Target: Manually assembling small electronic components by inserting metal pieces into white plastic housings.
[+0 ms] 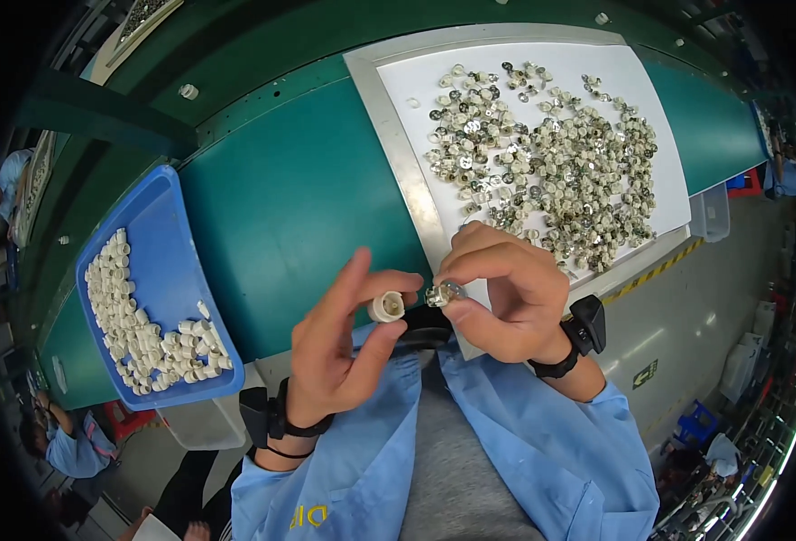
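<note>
Between the thumb and fingers of my left hand [339, 338] is a small white cylindrical cap [387, 307], its hollow end showing. My right hand [506, 293] pinches a small clear, shiny metallic part [445, 293], like a tiny bulb insert, close to the cap but apart from it. Both hands are held over the near edge of the green worktable [299, 207]. To the right, many similar clear and metallic parts [587, 171] lie spread on a white sheet. At the left, a blue tray [181, 261] holds many white caps [141, 343].
A metal-framed board [398, 162] carries the white sheet [664, 117]. A clear plastic bin [204, 424] sits below the blue tray, and another bin [710, 215] stands past the board's right side. A green rail [262, 59] runs along the back. Other people [69, 442] are at the far left.
</note>
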Motion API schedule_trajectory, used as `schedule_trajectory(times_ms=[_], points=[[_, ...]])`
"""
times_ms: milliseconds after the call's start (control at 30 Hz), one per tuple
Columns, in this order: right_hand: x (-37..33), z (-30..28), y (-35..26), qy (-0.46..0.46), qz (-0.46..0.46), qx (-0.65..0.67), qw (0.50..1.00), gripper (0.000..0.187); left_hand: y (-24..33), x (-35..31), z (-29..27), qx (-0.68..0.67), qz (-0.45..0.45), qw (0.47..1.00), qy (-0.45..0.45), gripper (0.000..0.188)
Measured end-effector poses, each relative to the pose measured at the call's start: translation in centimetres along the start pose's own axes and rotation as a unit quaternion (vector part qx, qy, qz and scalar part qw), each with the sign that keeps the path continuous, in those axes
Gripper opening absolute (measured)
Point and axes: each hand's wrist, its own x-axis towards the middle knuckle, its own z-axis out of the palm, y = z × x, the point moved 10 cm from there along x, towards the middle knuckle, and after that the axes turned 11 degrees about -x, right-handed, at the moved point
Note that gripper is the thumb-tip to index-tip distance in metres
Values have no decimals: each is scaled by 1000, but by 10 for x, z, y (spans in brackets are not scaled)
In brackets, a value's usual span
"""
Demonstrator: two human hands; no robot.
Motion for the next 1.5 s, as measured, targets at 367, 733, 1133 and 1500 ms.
schedule_trajectory(times_ms=[367, 733, 1133, 1500], points=[[21, 17, -13, -84, -82, -15, 993, 20, -14, -12, -25, -342, -79, 933, 83, 43], [27, 39, -9, -132, -61, 8, 989, 19, -28, -17, -18, -392, -174, 901, 59, 31], [3, 39, -2, -62, -25, 55, 996, 17, -20, -23, -15, -346, -141, 919, 126, 26], [-4, 39, 15, -20, 42, 75, 996, 18, -25, -27, -9, -337, -154, 920, 123, 30]])
